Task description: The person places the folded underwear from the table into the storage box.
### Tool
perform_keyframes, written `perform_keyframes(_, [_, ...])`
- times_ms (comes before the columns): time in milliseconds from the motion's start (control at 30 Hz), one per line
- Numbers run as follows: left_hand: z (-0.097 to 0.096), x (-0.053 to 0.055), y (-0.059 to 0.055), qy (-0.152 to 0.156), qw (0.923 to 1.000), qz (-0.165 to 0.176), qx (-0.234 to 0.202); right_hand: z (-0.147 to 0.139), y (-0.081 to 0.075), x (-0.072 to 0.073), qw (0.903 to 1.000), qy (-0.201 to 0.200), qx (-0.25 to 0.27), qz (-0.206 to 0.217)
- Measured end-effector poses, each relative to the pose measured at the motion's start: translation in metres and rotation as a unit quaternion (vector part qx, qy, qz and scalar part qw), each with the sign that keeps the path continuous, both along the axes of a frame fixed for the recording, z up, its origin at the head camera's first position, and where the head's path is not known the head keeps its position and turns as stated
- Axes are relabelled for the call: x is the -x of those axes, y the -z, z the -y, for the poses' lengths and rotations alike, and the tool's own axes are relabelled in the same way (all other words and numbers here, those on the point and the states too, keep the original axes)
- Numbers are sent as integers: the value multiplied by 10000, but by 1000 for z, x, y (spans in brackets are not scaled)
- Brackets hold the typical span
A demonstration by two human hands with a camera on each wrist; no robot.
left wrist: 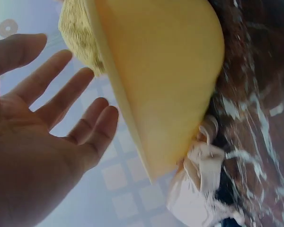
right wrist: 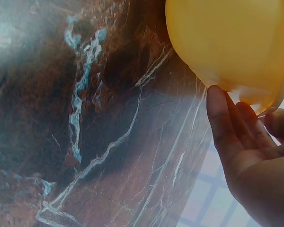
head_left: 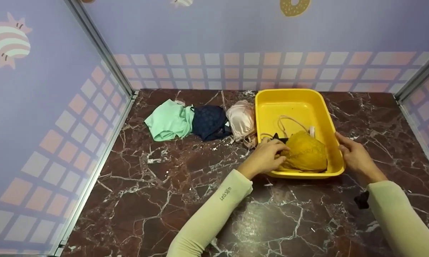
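Note:
A mustard-yellow lace bra (head_left: 305, 151) lies at the near end of a yellow plastic tray (head_left: 292, 92), with a pale pink strap (head_left: 293, 120) and something black beside it. My left hand (head_left: 266, 157) is over the tray's left near side, close to the bra. In the left wrist view, the left hand (left wrist: 42, 127) has its fingers spread and holds nothing. At the opposite side, my right hand (head_left: 357, 157) holds the tray's right wall. Its fingers (right wrist: 220, 111) touch the outside, low on the tray, and the thumb is near the rim.
Left of the tray, a pale pink satin bra (head_left: 241, 119), a navy lace garment (head_left: 209, 122) and a mint-green garment (head_left: 169, 120) lie in a row. They rest on a dark red marbled tabletop (head_left: 157, 200). Patterned panels (head_left: 207, 32) enclose the back and sides.

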State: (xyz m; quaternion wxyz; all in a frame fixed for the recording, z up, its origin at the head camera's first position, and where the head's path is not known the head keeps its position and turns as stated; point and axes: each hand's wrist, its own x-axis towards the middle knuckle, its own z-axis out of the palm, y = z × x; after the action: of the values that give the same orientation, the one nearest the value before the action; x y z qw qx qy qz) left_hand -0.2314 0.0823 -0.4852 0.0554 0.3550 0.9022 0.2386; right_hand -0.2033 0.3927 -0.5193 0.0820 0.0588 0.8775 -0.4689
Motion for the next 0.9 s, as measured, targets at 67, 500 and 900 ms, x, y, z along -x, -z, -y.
perform_keyframes(67, [8, 4, 0, -80, 9998, -67, -198, 0, 0, 0, 10000, -2, -28, -25])
perform_keyframes(500, [111, 33, 27, -1095, 9881, -543, -936, 0, 0, -2, 9999, -47, -40, -125])
perform_keyframes(900, [239, 80, 37, -3365, 9396, -621, 52, 1, 1, 1, 9996, -129, -232, -114])
